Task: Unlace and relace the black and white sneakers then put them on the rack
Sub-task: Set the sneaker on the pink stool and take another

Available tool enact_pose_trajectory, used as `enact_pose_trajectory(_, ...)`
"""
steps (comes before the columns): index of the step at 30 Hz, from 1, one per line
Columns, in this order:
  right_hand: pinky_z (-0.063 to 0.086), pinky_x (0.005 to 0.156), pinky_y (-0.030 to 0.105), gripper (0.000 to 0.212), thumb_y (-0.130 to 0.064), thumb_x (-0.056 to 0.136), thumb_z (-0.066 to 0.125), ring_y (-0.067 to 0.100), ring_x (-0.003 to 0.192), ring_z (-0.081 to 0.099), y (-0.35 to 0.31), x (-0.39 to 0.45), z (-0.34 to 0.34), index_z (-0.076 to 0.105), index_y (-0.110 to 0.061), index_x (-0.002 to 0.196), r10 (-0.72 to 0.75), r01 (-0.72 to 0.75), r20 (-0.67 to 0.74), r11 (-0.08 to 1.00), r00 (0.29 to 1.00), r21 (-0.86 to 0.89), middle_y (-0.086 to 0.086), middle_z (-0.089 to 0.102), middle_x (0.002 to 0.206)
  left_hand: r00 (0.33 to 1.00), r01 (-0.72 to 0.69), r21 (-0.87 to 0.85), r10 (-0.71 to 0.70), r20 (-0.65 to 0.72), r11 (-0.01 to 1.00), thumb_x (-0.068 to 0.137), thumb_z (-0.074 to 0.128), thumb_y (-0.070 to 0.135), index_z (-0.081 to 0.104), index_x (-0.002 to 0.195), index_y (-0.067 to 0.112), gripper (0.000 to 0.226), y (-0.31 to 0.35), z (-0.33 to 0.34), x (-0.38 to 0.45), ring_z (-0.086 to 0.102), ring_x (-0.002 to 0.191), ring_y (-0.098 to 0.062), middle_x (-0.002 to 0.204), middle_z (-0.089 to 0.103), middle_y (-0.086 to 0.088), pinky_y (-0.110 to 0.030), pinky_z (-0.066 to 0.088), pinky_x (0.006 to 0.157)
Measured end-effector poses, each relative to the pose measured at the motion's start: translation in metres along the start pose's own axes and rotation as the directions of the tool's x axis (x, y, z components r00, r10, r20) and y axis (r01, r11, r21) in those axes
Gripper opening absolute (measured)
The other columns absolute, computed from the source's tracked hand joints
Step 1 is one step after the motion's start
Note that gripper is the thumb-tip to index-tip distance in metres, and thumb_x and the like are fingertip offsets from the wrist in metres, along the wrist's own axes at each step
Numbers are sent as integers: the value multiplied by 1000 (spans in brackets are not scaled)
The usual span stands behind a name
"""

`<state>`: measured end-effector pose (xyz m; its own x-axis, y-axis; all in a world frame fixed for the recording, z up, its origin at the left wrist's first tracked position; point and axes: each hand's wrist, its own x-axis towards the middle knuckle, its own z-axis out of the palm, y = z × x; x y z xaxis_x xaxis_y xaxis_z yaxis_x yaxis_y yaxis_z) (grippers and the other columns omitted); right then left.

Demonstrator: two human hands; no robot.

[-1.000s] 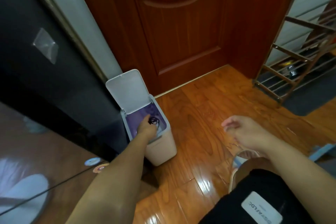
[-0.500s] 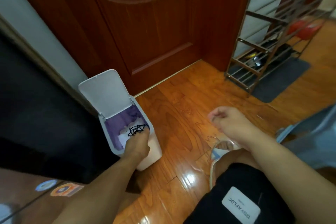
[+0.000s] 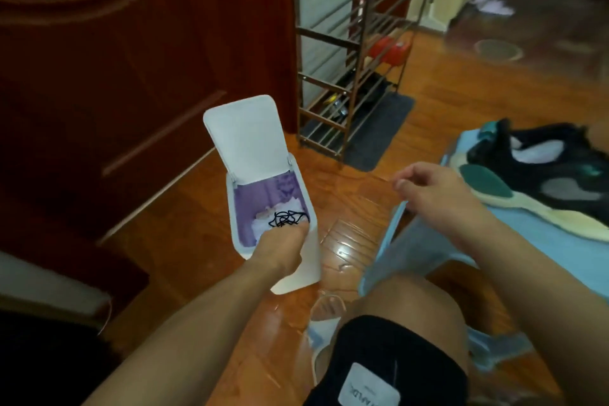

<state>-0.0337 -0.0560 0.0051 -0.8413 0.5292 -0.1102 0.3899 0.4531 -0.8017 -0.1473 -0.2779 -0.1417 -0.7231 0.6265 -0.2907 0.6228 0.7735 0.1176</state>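
Head view: left hand (image 3: 283, 247) hovers at the bin (image 3: 306, 257) rim, fingers hidden, grip unclear, black lace (image 3: 287, 218) tangled inside at its twelve o'clock, likely discarded. Right hand (image 3: 438, 198) hangs loosely curled, empty. Sneakers (image 3: 540, 181) wait at three o'clock on the blue mat (image 3: 540, 257); rack (image 3: 349, 76) at one o'clock.

White patch (image 3: 369, 387) on black shorts (image 3: 389, 356), upside-down lettering, perhaps "AFLDC", partly cut off

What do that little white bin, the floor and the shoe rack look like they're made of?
White bin: likely plastic, going by its smooth matte shell and thin hinged lid. Floor: wood or wood-look planks, glossy, with grain lines and bright glare. Shoe rack: probably metal, with thin dark brown bars; the blur leaves that uncertain.
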Motion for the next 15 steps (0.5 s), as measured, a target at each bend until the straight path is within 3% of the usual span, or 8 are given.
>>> enact_pose_trajectory(4, 55, 81, 44, 17, -14, 94, 63, 19, 75, 62, 23, -6, -28, 70, -24, 82, 30, -32, -71, 999, 997, -28, 4, 70, 81, 991, -135, 101, 133, 32, 986, 86, 52, -4, 46, 132, 19, 51, 26, 2, 23, 66, 108, -34, 121, 66, -12, -42, 55, 84)
enact_pose_trajectory(7, 54, 77, 40, 14, -13, 95, 62, 17, 73, 62, 34, -16, -47, 72, -21, 88, 51, -55, -119, 998, 992, -28, 9, 70, 83, 981, -189, 188, 179, 73, 964, 88, 53, -3, 43, 136, 20, 54, 40, 10, 30, 64, 113, -31, 126, 64, -11, -42, 54, 87)
enact_pose_trajectory(12, 52, 71, 35, 14, -14, 96, 60, 16, 74, 61, 49, -39, -74, 71, -21, 90, 64, -69, -147, 997, 987, -35, 2, 68, 79, 978, -184, 273, 148, 149, 944, 93, 53, 3, 37, 140, 20, 53, 47, 11, 24, 59, 120, -27, 132, 60, -8, -41, 51, 93)
enact_pose_trajectory(15, 52, 72, 37, 15, -15, 97, 60, 19, 76, 63, 60, -49, -91, 71, -23, 89, 70, -76, -175, 997, 982, -24, 3, 68, 80, 987, -136, 408, 88, 133, 903, 96, 59, 23, 34, 145, 22, 55, 67, -14, 21, 49, 131, -28, 143, 50, -8, -44, 46, 101)
